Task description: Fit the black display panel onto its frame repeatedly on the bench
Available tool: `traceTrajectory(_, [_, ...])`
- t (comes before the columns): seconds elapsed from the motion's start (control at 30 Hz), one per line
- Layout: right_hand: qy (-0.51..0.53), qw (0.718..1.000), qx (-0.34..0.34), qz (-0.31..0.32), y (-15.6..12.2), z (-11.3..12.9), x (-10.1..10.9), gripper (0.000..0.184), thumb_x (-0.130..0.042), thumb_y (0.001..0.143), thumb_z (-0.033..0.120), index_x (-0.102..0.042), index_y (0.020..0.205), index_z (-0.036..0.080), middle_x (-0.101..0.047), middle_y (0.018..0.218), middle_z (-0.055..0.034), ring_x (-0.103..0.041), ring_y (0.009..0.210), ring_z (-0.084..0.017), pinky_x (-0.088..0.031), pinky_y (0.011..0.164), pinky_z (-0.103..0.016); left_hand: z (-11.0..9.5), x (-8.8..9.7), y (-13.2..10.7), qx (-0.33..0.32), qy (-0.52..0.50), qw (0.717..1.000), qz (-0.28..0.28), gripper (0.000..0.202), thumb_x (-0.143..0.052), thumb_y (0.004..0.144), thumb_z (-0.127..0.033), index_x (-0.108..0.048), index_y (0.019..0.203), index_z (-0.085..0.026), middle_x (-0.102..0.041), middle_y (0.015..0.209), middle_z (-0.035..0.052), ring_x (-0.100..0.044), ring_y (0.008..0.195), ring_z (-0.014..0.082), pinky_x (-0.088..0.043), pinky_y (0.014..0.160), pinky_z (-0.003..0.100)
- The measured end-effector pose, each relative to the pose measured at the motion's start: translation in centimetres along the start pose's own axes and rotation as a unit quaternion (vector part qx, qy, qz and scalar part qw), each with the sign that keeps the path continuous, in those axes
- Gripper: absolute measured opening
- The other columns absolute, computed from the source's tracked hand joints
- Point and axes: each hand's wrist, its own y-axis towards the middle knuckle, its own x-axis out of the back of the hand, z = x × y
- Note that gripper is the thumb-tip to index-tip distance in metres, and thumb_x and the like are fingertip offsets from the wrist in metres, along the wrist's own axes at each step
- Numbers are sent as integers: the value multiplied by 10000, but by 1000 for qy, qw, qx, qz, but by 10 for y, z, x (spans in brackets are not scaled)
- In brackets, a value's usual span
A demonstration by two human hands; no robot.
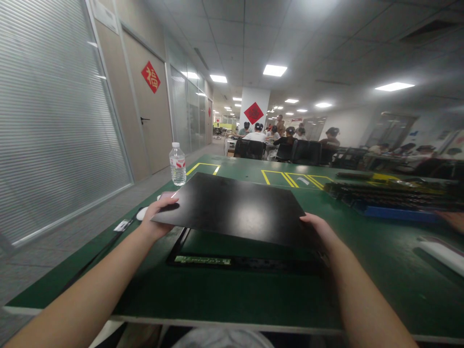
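Observation:
A thin black rectangular panel [239, 208] is held up above the green table, its glossy face catching a ceiling light. My left hand [159, 216] grips its left edge, thumb on top and the other fingers underneath. At the opposite edge, my right hand [319, 232] holds it with the thumb on top; its other fingers are mostly hidden. Below the panel a black frame [250, 264] lies on the table, partly covered from view. Along the frame's near side runs a green circuit strip [203, 260].
A water bottle [177, 164] stands at the table's [217, 299] left edge, with a dark cable [97, 258] nearer me. Dark strips [391, 193] are piled at the right by a blue piece [398, 213]. A white object [442, 253] lies right. Several people sit in the background.

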Motion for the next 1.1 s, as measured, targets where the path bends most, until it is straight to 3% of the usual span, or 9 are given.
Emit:
traceTrajectory(0.07, [-28,996,-50,61,1,-4,2,238,-658,654,134,-680,889,165,-740,763,-56,-710,691,-237,-569,635,-336,-3,-2,-3,-6,23,1000,1,263,-666,627,-155,-708,886,-170,-727,706,33,-687,589,213,-565,515,294])
traceTrajectory(0.13, [-51,993,-60,84,5,-7,5,242,-654,664,120,-679,902,153,-750,819,-72,-714,713,-219,-569,667,-311,-5,-5,-5,-11,39,999,13,410,-657,627,-181,-716,1033,-191,-760,801,45,-726,698,264,-604,577,348])
traceTrajectory(0.23, [-72,994,-54,67,11,-10,10,230,-655,683,108,-678,909,143,-754,857,-88,-708,679,-187,-554,612,-257,-4,-6,-6,-17,48,998,23,551,-661,621,-204,-699,1170,-226,-782,919,47,-742,806,302,-632,641,389])
traceTrajectory(0.37, [-67,996,-45,29,14,-10,13,267,-649,689,82,-687,945,145,-754,837,-81,-699,630,-173,-524,519,-221,-1,-3,-4,-31,66,997,38,597,-684,636,-221,-684,1233,-239,-781,1027,47,-738,899,325,-637,736,413])
traceTrajectory(0.53, [-24,999,19,-19,15,-5,9,293,-680,680,83,-708,961,162,-756,854,-68,-721,734,-200,-581,671,-279,4,3,-3,-46,111,990,76,691,-768,621,-246,-646,1301,-253,-773,1077,51,-728,960,339,-617,814,412])
traceTrajectory(0.83, [9,976,175,-132,18,-3,9,328,-815,594,170,-686,892,215,-724,781,18,-692,741,-176,-575,711,-295,20,0,1,-79,148,981,95,719,-822,572,-194,-635,1265,-236,-732,1191,63,-666,1116,318,-549,948,399])
traceTrajectory(1.1, [-37,957,227,-179,21,-4,11,321,-840,520,273,-694,799,211,-724,762,1,-665,699,-186,-541,681,-310,36,2,6,-75,150,978,120,652,-823,596,-153,-617,1209,-238,-715,1206,54,-622,1191,301,-495,1012,427])
